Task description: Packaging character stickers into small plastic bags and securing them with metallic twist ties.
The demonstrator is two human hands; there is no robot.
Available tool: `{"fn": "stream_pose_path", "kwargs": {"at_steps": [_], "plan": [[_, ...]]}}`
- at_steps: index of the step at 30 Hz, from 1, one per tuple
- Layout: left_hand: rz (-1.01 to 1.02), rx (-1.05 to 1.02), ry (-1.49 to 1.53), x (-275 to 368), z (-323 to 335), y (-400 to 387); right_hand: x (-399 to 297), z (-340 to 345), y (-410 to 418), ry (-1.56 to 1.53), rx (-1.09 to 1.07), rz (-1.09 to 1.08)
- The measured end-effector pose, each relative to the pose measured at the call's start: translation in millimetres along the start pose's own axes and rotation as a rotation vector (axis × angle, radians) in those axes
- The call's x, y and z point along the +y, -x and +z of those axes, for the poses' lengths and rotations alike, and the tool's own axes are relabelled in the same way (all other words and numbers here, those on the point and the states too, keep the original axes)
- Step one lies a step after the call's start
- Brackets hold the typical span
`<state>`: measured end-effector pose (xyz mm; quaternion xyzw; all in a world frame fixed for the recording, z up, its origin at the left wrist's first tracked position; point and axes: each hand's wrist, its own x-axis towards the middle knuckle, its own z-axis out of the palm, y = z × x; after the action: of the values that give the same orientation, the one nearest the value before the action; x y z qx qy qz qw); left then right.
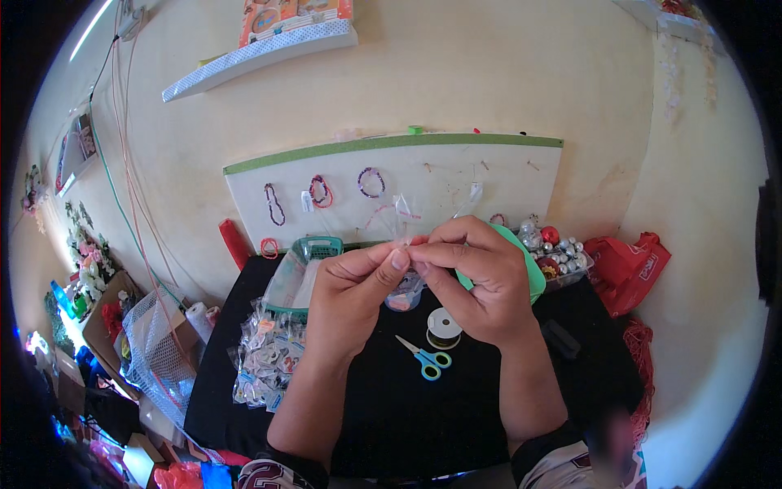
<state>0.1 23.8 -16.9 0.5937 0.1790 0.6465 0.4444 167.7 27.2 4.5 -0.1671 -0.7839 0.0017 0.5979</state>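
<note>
My left hand [351, 293] and my right hand [486, 275] are raised above the black-covered table [391, 422], their fingertips meeting. Between them they pinch the gathered neck of a clear plastic bag [401, 214], whose loose top stands up above the fingers. Just below the fingertips is a small clear tub [402, 301] with plastic-wrapped pieces, partly hidden by my hands. Scissors with blue and green handles [429, 362] lie on the cloth with their blades apart. Beside them rests a white spool of thin line [443, 328]. A pile of small filled plastic packets [269, 360] lies left of my left forearm.
Behind the packets is a green plastic basket [322, 244]. A light green container [533, 269] and a clear box of ornaments [562, 281] sit at back right, near a red bag [632, 269]. Beaded bracelets [371, 183] hang on a white board [446, 162]. A dark object [561, 339] lies right.
</note>
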Motion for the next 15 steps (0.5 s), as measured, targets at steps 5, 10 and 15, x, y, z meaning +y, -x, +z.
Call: {"fn": "stream_pose_path", "kwargs": {"at_steps": [5, 10, 15], "plan": [[-0.031, -0.082, -0.039, 0, -8, -1, -2, -8, -2, -0.03, -0.062, -0.008], [-0.052, -0.065, -0.093, 1, -4, 2, 0, -9, 0, -0.092, -0.07, 0.088], [-0.046, -0.02, -0.033, -3, 0, 0, 3, -9, -1, 0.101, -0.032, -0.038]]}}
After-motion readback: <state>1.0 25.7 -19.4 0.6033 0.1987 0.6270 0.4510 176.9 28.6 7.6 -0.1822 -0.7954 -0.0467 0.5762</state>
